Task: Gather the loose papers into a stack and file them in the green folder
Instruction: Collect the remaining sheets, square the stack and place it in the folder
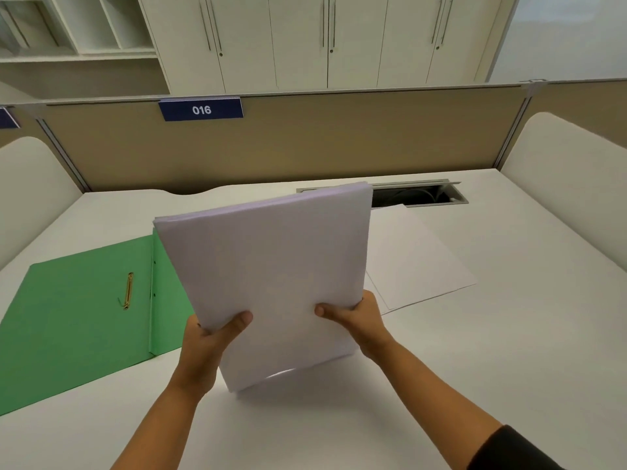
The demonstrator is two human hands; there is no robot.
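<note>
A thick stack of white papers point(271, 266) stands tilted on its lower edge on the white desk point(339, 418). My left hand point(207, 340) grips the stack's left side, thumb on the front. My right hand point(356, 317) grips its right side the same way. The green folder point(78, 317) lies open flat at the left, its gold metal fastener point(128, 290) showing. The stack hides the folder's right part. Loose white sheets point(417, 262) lie flat on the desk behind and to the right of the stack.
A beige partition point(305, 147) with a blue "016" label point(201, 110) closes the desk's far side. An open cable hatch point(424, 195) sits in the desk at the back right. Curved white side panels point(570, 178) flank the desk.
</note>
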